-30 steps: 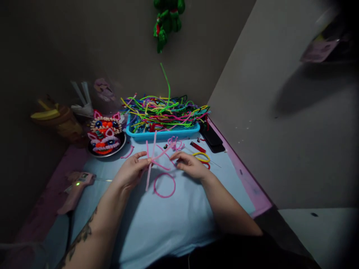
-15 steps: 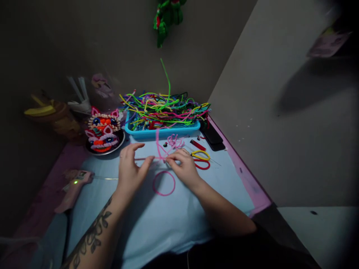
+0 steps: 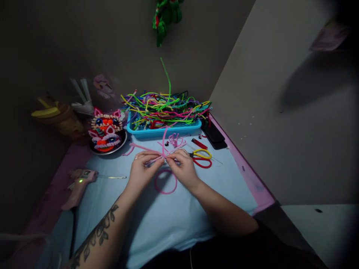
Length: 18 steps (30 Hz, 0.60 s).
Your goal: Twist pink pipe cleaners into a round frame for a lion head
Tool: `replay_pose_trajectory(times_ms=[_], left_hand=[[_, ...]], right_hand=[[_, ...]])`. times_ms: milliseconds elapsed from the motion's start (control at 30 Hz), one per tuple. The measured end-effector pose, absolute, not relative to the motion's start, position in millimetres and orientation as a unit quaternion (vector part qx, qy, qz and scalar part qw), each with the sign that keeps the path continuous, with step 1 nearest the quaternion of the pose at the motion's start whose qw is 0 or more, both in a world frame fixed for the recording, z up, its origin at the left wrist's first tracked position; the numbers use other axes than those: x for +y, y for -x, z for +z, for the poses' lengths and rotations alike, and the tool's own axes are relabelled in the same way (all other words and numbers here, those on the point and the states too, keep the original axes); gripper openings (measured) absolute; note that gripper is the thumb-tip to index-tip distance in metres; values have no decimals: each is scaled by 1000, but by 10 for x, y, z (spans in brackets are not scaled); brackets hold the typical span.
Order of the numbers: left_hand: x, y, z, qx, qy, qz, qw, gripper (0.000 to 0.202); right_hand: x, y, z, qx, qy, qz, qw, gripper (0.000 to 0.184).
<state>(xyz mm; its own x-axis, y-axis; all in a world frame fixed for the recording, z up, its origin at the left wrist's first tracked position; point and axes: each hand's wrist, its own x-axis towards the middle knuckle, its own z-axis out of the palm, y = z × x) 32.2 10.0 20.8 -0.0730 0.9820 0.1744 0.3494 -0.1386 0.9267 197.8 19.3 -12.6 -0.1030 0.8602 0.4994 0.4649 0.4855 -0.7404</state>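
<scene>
Several pink pipe cleaners [image 3: 165, 142] cross one another, their ends fanning up and out to the sides. Near the crossing point, my left hand [image 3: 144, 168] pinches them between thumb and fingers. My right hand [image 3: 183, 168] grips the same crossing from the other side, its fingertips almost meeting the left ones. The fingers hide the exact join. Below the hands, a pink pipe-cleaner ring [image 3: 165, 192] lies flat on the blue cloth [image 3: 174, 220]. A tangle of curled pink pieces [image 3: 176, 140] rests just behind my right hand.
A blue tray [image 3: 165, 132] heaped with coloured pipe cleaners stands at the back. To the right are scissors [image 3: 202, 164], a red lighter [image 3: 199, 144] and a black phone-like object [image 3: 214, 136]. At left sit a lit glue gun [image 3: 82, 186] and a bowl [image 3: 123, 144] of fuzzy animal heads.
My left hand has moved right and closed on the pink pipe cleaners; its thumb and fingers were spread before. My right hand keeps its grip. The view has shifted slightly.
</scene>
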Motion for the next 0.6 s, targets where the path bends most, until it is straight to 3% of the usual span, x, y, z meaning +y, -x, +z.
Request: replay_pose_trajectory(times_ms=[167,333,467,600], left_hand=[[149,-210,165,599,-619,422,281,24],[148,-273,89,575,-577,434,385,19],[145,-315,38,568,-497,458,469,17],[150,-317,45,553,-455,477,509,13]], right_hand=[[207,-2063,-125,-735,505,73,447,11],[177,-2062,-126,-780,478,-1,404,11],[184,-2010,-139,-787,463,56,403,11],[222,-2010,-153,-768,425,212,429,11]])
